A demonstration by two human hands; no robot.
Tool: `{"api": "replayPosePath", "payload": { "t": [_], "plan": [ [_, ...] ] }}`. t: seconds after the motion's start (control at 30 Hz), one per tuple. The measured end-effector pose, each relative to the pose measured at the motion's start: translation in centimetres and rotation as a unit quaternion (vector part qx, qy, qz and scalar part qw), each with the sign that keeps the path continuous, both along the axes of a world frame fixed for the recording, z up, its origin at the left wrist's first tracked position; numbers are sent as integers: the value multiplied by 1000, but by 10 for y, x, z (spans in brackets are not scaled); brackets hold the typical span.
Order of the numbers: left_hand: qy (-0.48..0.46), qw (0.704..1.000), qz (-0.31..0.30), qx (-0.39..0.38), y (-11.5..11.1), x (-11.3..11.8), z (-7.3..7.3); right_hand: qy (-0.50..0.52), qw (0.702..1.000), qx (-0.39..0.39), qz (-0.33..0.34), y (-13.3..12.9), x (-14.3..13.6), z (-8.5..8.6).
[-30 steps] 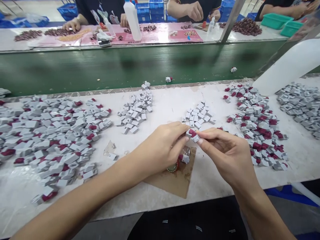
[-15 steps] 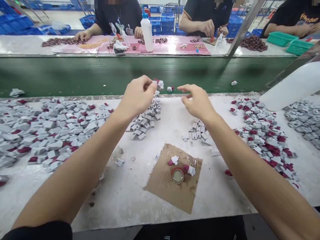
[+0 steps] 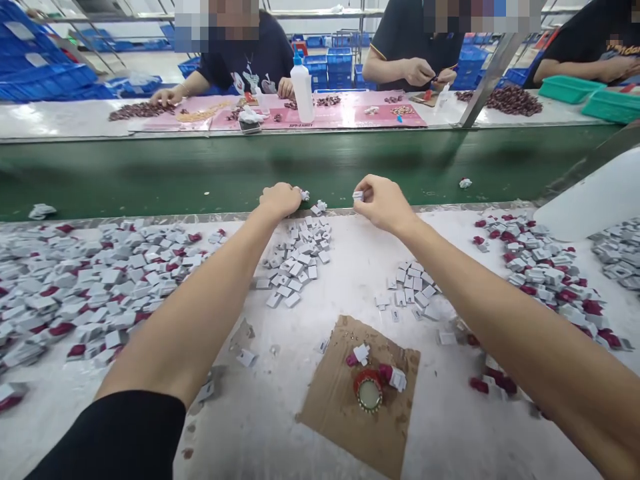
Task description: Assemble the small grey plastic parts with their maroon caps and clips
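Observation:
My left hand (image 3: 281, 199) reaches to the near edge of the green belt, its fingers curled and partly hidden behind the hand. At its fingertips is a small white-and-maroon plastic piece (image 3: 305, 195), seemingly pinched. My right hand (image 3: 384, 202) pinches a small white plastic piece (image 3: 358, 195) between thumb and fingers above the belt's edge. Below the left hand lies a heap of small white pieces (image 3: 295, 260); a smaller group (image 3: 413, 287) sits below the right hand. On the cardboard square (image 3: 345, 420), two white-and-maroon pieces (image 3: 358, 355) lie by a red bottle cap (image 3: 369, 393).
The green belt (image 3: 240, 167) runs across ahead. Piles of white-and-maroon pieces lie left (image 3: 100, 280) and right (image 3: 540, 260). A large white container (image 3: 590, 197) leans at right. Across the belt, several people work by a squeeze bottle (image 3: 302, 90) and green trays (image 3: 570, 89).
The view has tilted up. My right hand has closed on a small white piece from the belt's edge. My left hand has moved down to the belt's edge with its fingers turned away.

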State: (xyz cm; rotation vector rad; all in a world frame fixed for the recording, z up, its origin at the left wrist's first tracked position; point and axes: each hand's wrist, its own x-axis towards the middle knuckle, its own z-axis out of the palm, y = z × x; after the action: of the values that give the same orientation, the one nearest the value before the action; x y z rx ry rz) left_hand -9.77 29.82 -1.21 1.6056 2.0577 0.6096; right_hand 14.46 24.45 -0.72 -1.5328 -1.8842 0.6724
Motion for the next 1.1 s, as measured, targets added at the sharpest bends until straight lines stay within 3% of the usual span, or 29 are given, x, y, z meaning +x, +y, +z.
{"api": "replayPosePath", "payload": {
  "t": [0.17,0.33,0.47,0.57,0.73,0.9,1.0,1.1],
  "plan": [
    [117,992,-12,39,-16,1,2,87,995,-40,-6,-102,59,18],
    [166,978,-76,101,-60,15,12,142,986,-76,-49,-220,102,24],
    [229,954,-155,118,-111,23,20,100,992,-36,-73,-298,104,4],
    [246,936,-229,104,-146,22,25,72,994,-6,-76,-337,99,-21],
    [259,907,-310,115,-177,20,20,26,997,19,-76,-362,98,-43],
    [293,898,-317,91,-166,30,7,33,994,50,-93,-358,100,-35],
    [269,907,-306,105,-160,36,9,113,986,-42,-112,-350,99,-30],
    [120,938,-306,113,-172,42,18,258,945,-154,-131,-341,92,-27]
  ]
}}
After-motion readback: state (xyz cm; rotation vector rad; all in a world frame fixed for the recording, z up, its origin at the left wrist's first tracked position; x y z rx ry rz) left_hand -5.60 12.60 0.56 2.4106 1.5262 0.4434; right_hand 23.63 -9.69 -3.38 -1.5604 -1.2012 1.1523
